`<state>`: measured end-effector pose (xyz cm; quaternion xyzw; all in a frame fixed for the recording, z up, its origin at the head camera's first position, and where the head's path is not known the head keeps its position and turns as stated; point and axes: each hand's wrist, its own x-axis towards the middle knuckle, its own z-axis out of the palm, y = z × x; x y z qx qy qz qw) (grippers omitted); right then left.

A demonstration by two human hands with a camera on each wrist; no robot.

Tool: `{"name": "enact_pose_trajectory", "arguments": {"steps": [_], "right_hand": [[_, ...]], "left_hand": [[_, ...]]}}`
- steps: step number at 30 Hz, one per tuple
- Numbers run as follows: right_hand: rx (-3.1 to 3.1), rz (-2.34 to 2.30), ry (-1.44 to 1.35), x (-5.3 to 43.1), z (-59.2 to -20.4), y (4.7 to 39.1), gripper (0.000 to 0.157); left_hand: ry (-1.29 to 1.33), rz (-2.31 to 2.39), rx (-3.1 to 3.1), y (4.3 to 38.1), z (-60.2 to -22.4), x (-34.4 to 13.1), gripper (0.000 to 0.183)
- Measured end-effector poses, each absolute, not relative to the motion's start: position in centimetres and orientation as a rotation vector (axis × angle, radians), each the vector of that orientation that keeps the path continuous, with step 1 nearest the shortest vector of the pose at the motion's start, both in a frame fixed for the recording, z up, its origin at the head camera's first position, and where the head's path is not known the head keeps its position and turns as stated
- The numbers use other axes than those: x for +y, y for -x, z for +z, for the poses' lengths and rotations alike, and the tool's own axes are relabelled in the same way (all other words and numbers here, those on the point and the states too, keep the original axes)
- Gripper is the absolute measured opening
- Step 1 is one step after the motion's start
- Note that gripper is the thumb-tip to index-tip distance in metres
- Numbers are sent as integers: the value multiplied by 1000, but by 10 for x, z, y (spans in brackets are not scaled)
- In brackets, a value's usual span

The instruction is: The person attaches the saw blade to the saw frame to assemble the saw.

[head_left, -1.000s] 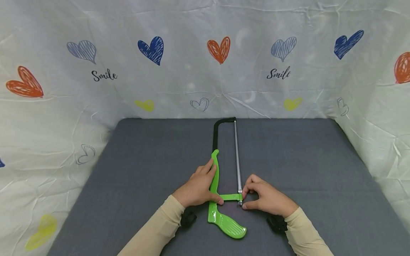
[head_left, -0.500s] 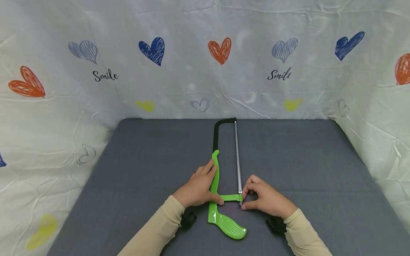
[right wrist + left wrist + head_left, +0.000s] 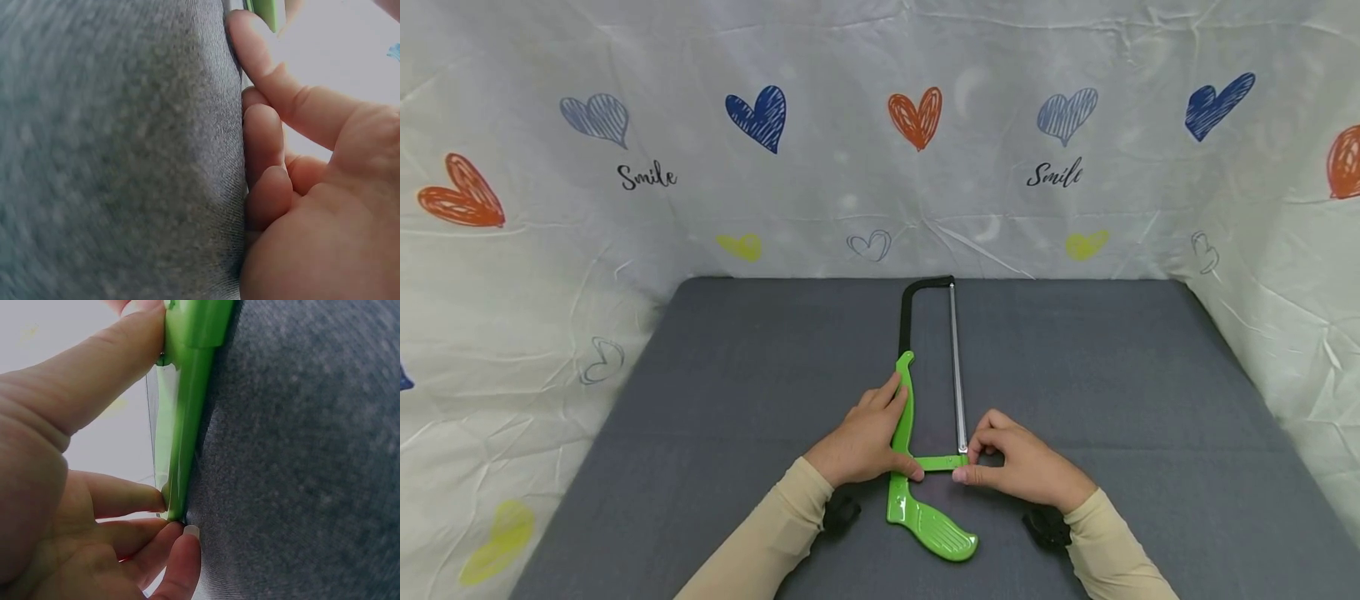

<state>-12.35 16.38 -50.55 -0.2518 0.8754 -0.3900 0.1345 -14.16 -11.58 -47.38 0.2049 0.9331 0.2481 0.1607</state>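
A hacksaw (image 3: pixel 940 533) with a green handle and black front frame lies flat on the dark grey cloth, its far end at the cloth's back edge. My left hand (image 3: pixel 865 442) holds the green frame, with the thumb on the short crossbar and the fingers along the outer edge. In the left wrist view, thumb and fingertips meet the green frame (image 3: pixel 187 412). At the near end of the silver blade (image 3: pixel 957 375), my right hand (image 3: pixel 1026 462) pinches the small metal tension nut, which the thumb hides. The right wrist view shows the curled fingers (image 3: pixel 265 134) low against the cloth.
Dark grey cloth (image 3: pixel 737 358) covers the table. Behind and at both sides hangs a white curtain (image 3: pixel 820 192) printed with hearts and "Smile". Black wrist straps (image 3: pixel 1048 527) sit under the forearms in beige sleeves (image 3: pixel 1120 550).
My right thumb has moved forward and left over the metal nut, which showed earlier and is now covered. My left hand and the hacksaw stay in place.
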Motion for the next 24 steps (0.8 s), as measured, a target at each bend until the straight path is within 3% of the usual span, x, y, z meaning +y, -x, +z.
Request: {"name": "enact_pose_trajectory", "arguments": {"steps": [24], "right_hand": [[2486, -1190, 738, 165, -506, 124, 12]], "left_hand": [[-573, 714, 2668, 143, -476, -115, 126]]}}
